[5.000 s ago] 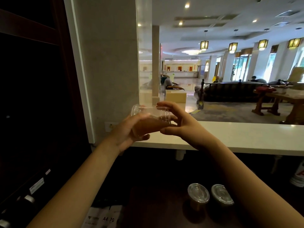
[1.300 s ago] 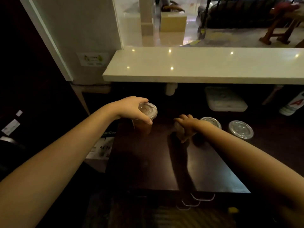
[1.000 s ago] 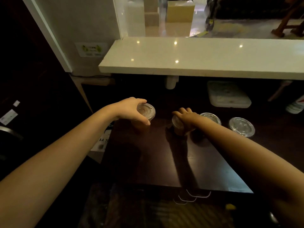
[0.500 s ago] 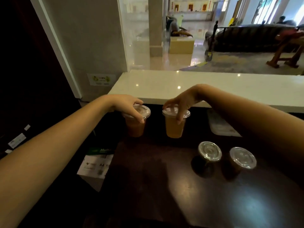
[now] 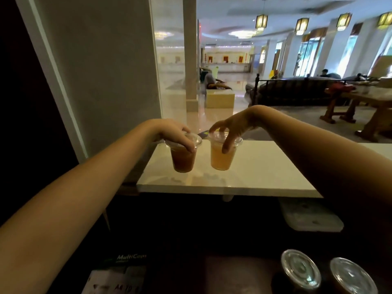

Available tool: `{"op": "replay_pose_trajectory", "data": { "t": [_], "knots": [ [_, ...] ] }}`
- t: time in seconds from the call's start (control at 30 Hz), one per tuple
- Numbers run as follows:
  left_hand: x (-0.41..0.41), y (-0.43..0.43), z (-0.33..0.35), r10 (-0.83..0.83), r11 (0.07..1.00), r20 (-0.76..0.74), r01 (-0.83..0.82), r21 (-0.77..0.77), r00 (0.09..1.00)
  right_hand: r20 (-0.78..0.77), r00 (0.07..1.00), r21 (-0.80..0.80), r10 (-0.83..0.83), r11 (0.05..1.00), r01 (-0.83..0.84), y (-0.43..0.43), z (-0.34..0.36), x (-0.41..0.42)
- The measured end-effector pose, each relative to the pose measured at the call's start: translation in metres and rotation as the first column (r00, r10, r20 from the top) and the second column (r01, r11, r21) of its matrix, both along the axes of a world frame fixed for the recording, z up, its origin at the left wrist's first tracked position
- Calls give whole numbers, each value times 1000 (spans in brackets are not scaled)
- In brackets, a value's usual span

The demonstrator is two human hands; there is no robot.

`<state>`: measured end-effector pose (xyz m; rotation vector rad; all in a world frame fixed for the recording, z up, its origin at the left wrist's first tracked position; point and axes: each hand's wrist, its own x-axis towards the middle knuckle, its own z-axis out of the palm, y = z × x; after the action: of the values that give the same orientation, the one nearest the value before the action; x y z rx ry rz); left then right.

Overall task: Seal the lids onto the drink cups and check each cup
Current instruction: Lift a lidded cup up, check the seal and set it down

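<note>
Below me, at the lower left, a paper ream wrapper (image 5: 118, 274) reads "MultiCop" in pale letters on its dark band. On its white face I make out "A4" and, blurred, "70".

The dark cup (image 5: 182, 160) and the pale cup (image 5: 221, 159) are thin clear plastic, smooth and see-through. The third cup (image 5: 300, 269) and the fourth cup (image 5: 352, 276) show glossy clear plastic tops, moulded in rings and catching light. The counter (image 5: 265, 172) is white, polished and stone-like, and faintly mirrors the two cups above it. The table (image 5: 233, 274) looks like dark wood with a dull sheen. The wall (image 5: 106, 71) is matt grey. The floor (image 5: 176, 107) is glossy. The pack (image 5: 118, 274) is printed paper wrap.
</note>
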<state>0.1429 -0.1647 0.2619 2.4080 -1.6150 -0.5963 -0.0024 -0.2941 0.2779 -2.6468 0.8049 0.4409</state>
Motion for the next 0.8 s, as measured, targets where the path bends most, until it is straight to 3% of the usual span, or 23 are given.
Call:
{"op": "replay_pose_trajectory", "data": {
  "t": [0.27,0.43,0.63,0.8],
  "knots": [
    [35,-44,-48,44,999,-80,-46,-21,996,-37,999,-112,-28,993,24,-31,-45,26],
    [41,-53,-62,59,997,-156,-64,-32,986,-21,999,-85,-46,995,44,-41,-54,29],
    [31,-40,-44,16,999,-116,-12,29,993,-48,998,-101,-44,994,39,-33,-46,18],
    [-4,-28,-20,24,991,-45,-30,-129,999,-38,997,0,-71,997,71,-36,-30,-19]
  ]
}}
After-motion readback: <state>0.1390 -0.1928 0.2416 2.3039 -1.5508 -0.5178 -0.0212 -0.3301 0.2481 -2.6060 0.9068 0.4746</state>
